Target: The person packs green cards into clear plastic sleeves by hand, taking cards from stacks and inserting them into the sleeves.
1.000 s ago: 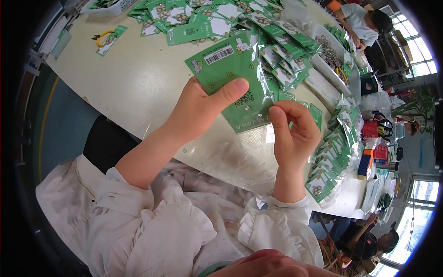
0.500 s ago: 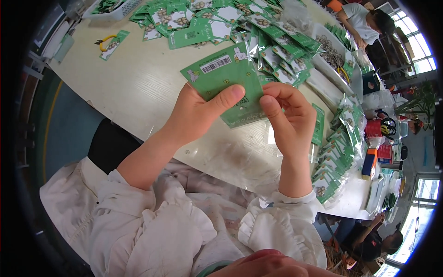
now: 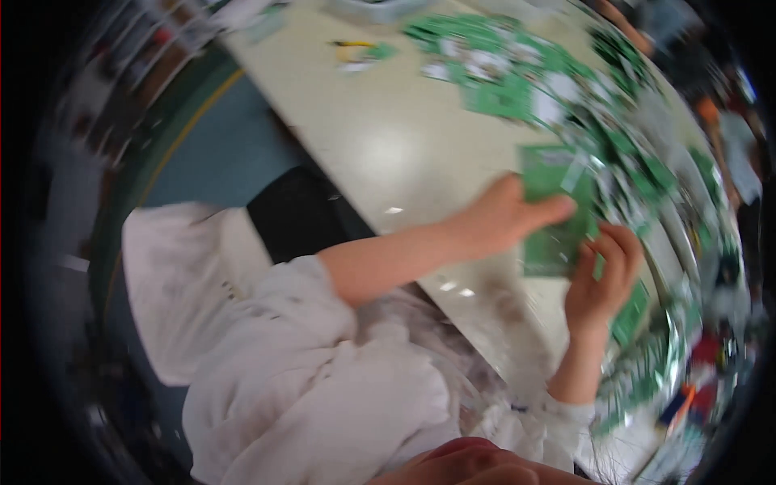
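Observation:
A green card in a clear plastic bag (image 3: 543, 174) is held upright above the table, its print smeared by motion. My left hand (image 3: 505, 217) grips its left side, thumb across the front and fingers behind. At the lower right edge, my right hand (image 3: 608, 271) has its thumb and curled fingers closed on the bag. Just beyond the bag lies a heap of green-and-white carded packets (image 3: 501, 93). More bagged green packets (image 3: 638, 388) lie in a row to the right of my right forearm.
Yellow-handled pliers (image 3: 353, 44) lie beside a small green card at the far side of the pale table (image 3: 356, 121). A whitish tray (image 3: 376, 10) stands at the far edge. Another person's arm (image 3: 626, 28) shows at the upper right.
The view has swung left, so table and packets appear farther right and blurred. Both hands still hold the bagged card, now more upright in the picture.

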A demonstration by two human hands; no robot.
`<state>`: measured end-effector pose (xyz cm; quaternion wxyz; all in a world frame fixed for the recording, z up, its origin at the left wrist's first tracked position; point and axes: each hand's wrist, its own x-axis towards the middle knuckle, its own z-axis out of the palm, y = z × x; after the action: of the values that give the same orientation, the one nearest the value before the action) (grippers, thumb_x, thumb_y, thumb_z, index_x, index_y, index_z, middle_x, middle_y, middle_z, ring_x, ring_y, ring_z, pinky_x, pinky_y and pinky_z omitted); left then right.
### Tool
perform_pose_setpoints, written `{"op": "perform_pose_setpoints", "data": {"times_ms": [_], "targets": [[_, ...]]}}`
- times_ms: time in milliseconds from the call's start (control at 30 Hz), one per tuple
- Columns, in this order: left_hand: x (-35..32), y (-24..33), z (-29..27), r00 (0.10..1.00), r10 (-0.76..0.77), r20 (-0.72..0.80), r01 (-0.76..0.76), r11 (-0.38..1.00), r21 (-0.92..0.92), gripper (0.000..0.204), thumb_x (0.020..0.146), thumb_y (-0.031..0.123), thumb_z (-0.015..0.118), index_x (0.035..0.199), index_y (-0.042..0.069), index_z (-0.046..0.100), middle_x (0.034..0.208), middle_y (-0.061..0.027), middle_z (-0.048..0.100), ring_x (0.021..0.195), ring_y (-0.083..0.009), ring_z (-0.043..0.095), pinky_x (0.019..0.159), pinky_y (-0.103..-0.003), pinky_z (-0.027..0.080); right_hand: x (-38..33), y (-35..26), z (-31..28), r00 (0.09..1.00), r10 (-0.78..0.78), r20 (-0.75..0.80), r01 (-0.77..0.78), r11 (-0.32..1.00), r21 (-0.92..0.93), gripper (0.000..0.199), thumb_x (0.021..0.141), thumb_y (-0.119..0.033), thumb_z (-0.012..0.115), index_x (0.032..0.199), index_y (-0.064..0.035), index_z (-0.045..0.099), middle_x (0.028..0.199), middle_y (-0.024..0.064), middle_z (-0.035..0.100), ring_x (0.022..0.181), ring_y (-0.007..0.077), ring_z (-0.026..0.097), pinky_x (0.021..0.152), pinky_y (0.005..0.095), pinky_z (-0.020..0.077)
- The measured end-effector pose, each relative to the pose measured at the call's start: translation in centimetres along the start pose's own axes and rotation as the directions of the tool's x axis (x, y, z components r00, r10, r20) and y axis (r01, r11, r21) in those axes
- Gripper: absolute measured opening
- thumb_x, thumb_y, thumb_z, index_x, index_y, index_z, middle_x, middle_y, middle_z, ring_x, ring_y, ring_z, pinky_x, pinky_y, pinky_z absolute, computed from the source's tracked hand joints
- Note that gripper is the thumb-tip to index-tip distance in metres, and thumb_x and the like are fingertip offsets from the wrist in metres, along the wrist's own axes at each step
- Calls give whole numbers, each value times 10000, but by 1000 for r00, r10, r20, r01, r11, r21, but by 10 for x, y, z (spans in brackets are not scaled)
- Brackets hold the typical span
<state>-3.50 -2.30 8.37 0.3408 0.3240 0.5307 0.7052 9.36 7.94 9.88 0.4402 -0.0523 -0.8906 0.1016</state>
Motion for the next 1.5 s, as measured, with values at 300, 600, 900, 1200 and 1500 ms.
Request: {"op": "perform_pose_setpoints", "data": {"times_ms": [300, 600, 900, 1200, 1500], "targets": [[-3, -12, -15, 977, -203, 65, 211, 965, -153, 197, 802, 228, 557, 896, 57, 577, 710, 6, 533, 626, -74, 457, 527, -242, 386, -12, 7, 18, 978, -194, 80, 185, 977, 107, 84, 760, 41, 493, 814, -4, 447, 925, 142, 468, 844, 293, 452, 740, 372, 376], [-2, -6, -17, 962, -274, -1, 274, 960, 52, 206, 781, 217, 564, 882, 38, 575, 718, -37, 546, 655, -113, 496, 566, -272, 419, -15, 8, 20, 956, -199, 213, 192, 980, 56, 78, 757, 4, 501, 826, -13, 470, 888, 119, 481, 781, 273, 455, 717, 383, 339], [16, -58, -29, 922, -387, 11, 382, 903, -197, 216, 799, 181, 574, 971, 53, 554, 866, -10, 576, 771, -82, 540, 650, -256, 453, -25, 8, 26, 930, -316, 188, 271, 934, 231, 200, 595, -49, 593, 787, -64, 537, 845, 72, 531, 765, 237, 514, 693, 380, 368], [17, -53, -7, 834, -520, 184, 546, 828, -130, 230, 807, 232, 554, 963, 63, 557, 880, -28, 587, 778, -118, 566, 663, -302, 467, -59, 19, 12, 921, -371, 118, 342, 915, 213, 127, 604, -35, 613, 704, -63, 540, 854, 35, 536, 751, 173, 543, 695, 354, 396], [23, -62, -27, 852, -496, 165, 513, 854, -83, 260, 798, 215, 575, 973, 25, 543, 894, -40, 579, 797, -112, 550, 696, -283, 452, -79, 23, 11, 926, -357, 119, 295, 885, 360, 199, 579, 9, 610, 724, -62, 494, 855, 60, 537, 750, 216, 537, 701, 382, 391]]}}
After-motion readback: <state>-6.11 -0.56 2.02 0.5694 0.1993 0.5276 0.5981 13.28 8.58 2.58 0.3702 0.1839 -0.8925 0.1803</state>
